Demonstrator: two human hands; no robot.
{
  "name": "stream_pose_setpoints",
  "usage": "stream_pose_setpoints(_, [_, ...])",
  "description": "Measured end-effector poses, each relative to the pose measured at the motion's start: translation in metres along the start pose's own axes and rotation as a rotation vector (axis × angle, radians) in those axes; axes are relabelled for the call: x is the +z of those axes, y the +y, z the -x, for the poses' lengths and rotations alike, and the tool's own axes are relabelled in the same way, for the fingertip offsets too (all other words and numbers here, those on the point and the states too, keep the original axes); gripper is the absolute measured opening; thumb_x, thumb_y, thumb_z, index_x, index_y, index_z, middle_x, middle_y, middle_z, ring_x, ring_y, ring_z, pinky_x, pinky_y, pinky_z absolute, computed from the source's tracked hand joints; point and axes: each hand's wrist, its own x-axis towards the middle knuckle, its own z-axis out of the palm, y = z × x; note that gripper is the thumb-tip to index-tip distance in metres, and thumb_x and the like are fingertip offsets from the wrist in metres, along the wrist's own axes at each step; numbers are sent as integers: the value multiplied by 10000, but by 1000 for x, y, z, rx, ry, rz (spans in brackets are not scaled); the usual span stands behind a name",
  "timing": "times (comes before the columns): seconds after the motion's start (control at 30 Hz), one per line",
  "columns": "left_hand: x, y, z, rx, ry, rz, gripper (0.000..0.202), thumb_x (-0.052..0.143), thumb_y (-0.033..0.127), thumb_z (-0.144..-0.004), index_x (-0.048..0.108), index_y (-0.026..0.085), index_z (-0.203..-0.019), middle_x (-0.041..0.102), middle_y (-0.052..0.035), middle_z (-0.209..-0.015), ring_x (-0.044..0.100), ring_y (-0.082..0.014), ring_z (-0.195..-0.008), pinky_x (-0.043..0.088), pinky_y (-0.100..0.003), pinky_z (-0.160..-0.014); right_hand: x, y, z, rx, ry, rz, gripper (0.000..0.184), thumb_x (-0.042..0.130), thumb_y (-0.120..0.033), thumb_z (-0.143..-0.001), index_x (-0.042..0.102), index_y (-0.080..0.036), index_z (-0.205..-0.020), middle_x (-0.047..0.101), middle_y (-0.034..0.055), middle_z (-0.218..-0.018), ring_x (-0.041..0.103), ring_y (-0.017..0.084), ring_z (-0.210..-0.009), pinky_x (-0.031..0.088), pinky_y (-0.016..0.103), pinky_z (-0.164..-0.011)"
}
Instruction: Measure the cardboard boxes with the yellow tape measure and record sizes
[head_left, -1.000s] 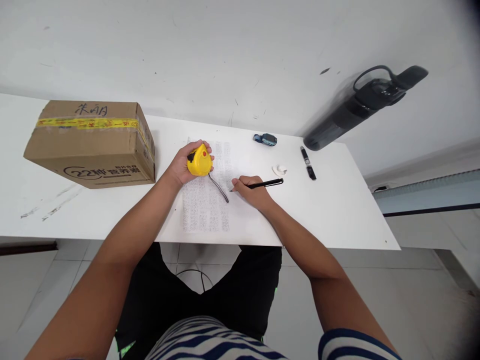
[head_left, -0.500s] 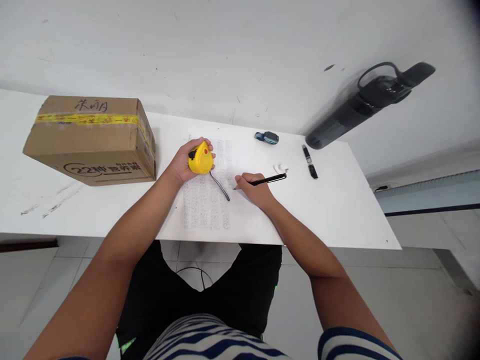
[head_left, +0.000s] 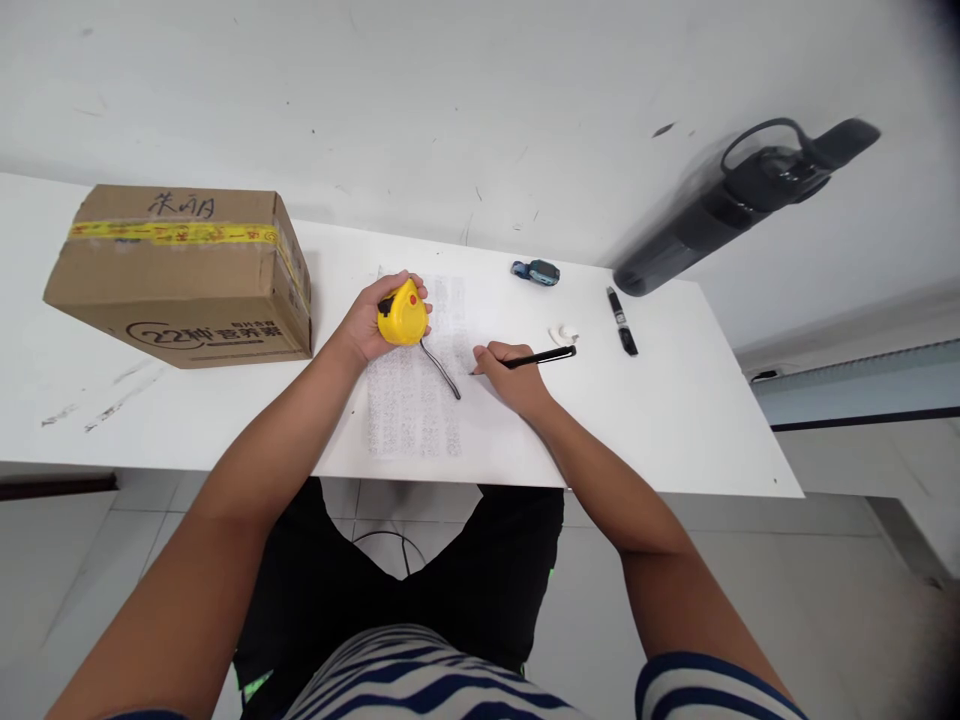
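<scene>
My left hand [head_left: 367,322] is wrapped round a yellow tape measure [head_left: 403,316] with a red button, over the upper left of a sheet of paper [head_left: 412,425]. From the tape measure a dark wrist strap [head_left: 441,370] trails down across the sheet, which is covered in dense columns of writing. My right hand [head_left: 514,375] rests on the right part of the paper, closed on a black pen [head_left: 544,357]. The pen's tip is at the paper, just right of the written columns; whether it touches is too small to tell.
A taped cardboard box [head_left: 176,275] stands left on the white table [head_left: 697,420]. Behind the paper lies a small dark blue-green object [head_left: 536,272]. To the right are a small white item [head_left: 562,334], a black marker [head_left: 622,322] and a tall dark bottle [head_left: 697,235] near the wall.
Very little differs. The whole view has shifted slightly, and my right hand with the pen sits a touch higher and further right in the picture. Both hands keep their hold.
</scene>
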Motion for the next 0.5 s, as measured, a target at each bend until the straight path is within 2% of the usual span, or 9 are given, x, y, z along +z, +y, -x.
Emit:
stream_pose_setpoints(0.2, [0, 0, 0, -5, -1, 3, 203, 708, 368, -811, 676, 171, -849, 688, -37, -757, 705, -197, -702, 593, -345, -668, -1, 2, -1, -4, -48, -36, 459, 587, -526, -836, 534, -211, -507, 503, -9, -514, 468, 136, -540, 371, 305, -568])
stream_pose_setpoints(0.33, [-2, 0, -1, 6, -15, 1, 202, 717, 353, -800, 663, 165, -850, 688, -39, -760, 702, -195, -702, 593, -337, -663, -2, 5, -2, -19, 28, -105, 519, 566, -643, -856, 638, -202, -592, 509, -4, -528, 455, 136, -544, 374, 314, -581])
stream_pose_setpoints(0.5, [-2, -1, -1, 18, -40, -28, 202, 716, 344, -789, 642, 161, -828, 679, -30, -764, 696, -185, -708, 592, -328, -660, -3, 13, -4, -112, 120, -121, 600, 454, -740, -894, 679, -206, -735, 493, -10, -572, 496, 145, -586, 402, 301, -588])
